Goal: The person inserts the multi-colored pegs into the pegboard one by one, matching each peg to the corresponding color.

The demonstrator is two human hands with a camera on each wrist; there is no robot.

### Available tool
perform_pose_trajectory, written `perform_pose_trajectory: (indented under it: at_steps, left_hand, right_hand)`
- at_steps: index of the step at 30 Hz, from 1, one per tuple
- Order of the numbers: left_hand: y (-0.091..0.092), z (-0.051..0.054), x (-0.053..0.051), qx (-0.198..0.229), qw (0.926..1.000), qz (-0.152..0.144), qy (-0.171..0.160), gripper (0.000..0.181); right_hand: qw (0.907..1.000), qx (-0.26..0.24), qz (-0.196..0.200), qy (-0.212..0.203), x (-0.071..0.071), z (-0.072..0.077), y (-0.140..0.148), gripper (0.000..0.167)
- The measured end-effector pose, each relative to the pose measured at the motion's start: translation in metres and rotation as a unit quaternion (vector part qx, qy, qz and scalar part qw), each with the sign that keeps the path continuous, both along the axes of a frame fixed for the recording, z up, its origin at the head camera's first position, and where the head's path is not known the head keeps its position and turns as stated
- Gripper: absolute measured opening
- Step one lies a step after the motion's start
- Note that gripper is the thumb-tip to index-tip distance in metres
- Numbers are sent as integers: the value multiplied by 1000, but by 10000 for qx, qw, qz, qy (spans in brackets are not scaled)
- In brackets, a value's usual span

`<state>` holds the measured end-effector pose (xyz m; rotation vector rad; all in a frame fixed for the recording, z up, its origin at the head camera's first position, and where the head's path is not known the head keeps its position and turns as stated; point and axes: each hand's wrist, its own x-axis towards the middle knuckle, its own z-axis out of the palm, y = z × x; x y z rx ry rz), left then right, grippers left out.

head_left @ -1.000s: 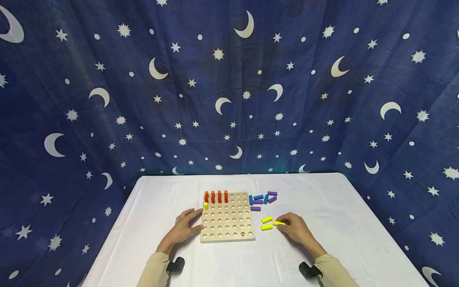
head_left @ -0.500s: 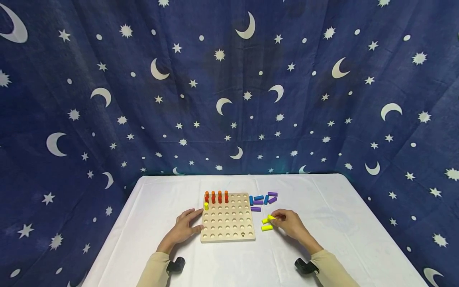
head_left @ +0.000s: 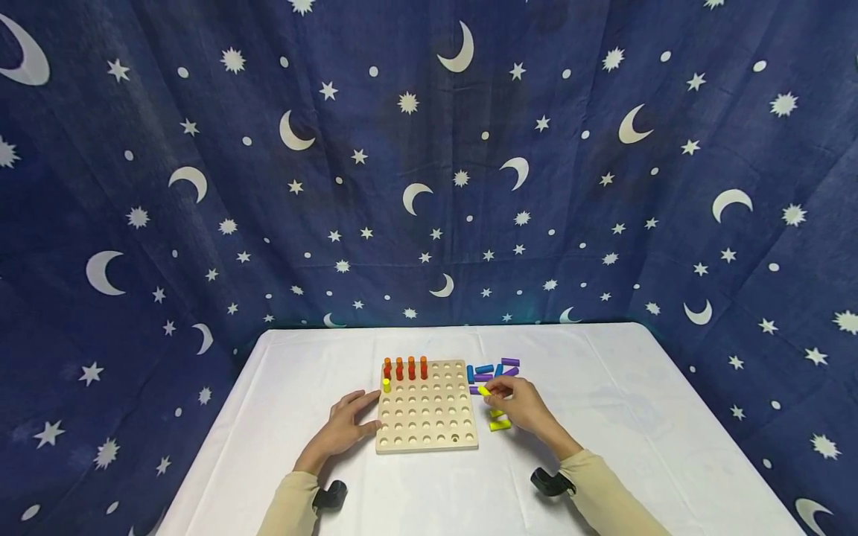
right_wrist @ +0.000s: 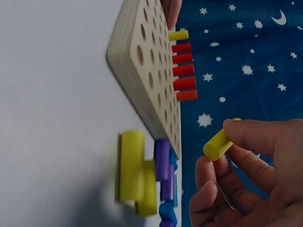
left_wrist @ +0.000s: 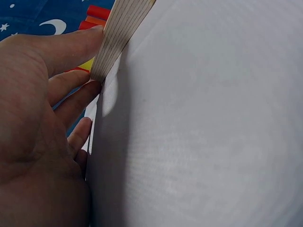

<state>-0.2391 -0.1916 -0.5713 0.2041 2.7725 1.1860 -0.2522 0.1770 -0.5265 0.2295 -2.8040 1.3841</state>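
My right hand [head_left: 526, 406] pinches a yellow peg [head_left: 484, 390] between thumb and fingers, just right of the wooden board [head_left: 432, 450]; in the right wrist view the yellow peg [right_wrist: 218, 144] is tilted in the air. My left hand [head_left: 342, 430] rests along the board's left edge, its fingers touching the side; the left wrist view shows the thumb and fingertips against the board's edge [left_wrist: 113, 45]. Orange and red pegs [head_left: 411, 370] stand in the two back rows at the left. One yellow peg [head_left: 386, 385] stands in the left column in front of them.
Two yellow pegs [right_wrist: 132, 165] lie on the white table [head_left: 576, 372] below my right hand. Several blue pegs [head_left: 484, 369] and purple pegs [head_left: 510, 362] lie by the board's back right corner. A dark blue curtain [head_left: 375, 186] hangs behind.
My right hand has picked up the rightmost yellow peg and moved left and back with it, toward the board. My left hand stays at the board's edge.
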Motion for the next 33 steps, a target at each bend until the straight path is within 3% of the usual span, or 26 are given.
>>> perform_pose_trajectory:
  at_steps: [8, 14, 21, 33]
  left_hand:
    - [0, 0, 1, 5, 9999, 72, -151, 64]
    - [-1, 1, 1, 16, 9999, 45, -107, 64]
    - [0, 1, 1, 36, 9999, 57, -127, 63]
    - [1, 0, 1, 7, 9999, 43, -92, 63]
  right_hand:
    - [9993, -313, 84, 206, -6, 6, -22, 15]
    - [9980, -620, 13, 84, -13, 13, -40, 14]
    - [9955, -908, 268, 89, -18, 18, -59, 16]
    - [9920, -1138, 547, 71, -18, 14, -91, 20]
